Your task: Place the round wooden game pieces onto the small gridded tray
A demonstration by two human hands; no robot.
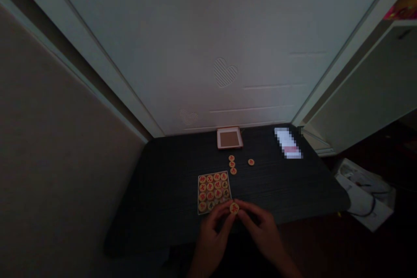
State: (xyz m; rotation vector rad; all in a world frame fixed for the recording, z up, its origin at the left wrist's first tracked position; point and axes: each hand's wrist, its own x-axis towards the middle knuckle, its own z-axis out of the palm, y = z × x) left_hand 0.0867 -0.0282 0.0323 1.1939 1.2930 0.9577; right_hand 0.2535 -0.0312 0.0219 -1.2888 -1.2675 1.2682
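Observation:
Both my hands meet at the near edge of a dark table (169,173). Between their fingertips is one round wooden game piece (234,208) with a red character on its face. My left hand (213,234) pinches it from the left and my right hand (260,230) from the right. Just beyond them lies a shallow square tray (198,195) filled with rows of the same pieces. Three loose pieces (232,164) form a short column past the tray, and a single piece (250,162) lies to their right.
A square lid or box (230,138) with a pale rim stands at the table's far edge against a white door. A blurred white object (288,142) lies at the far right. A white bag (365,195) sits on the floor to the right.

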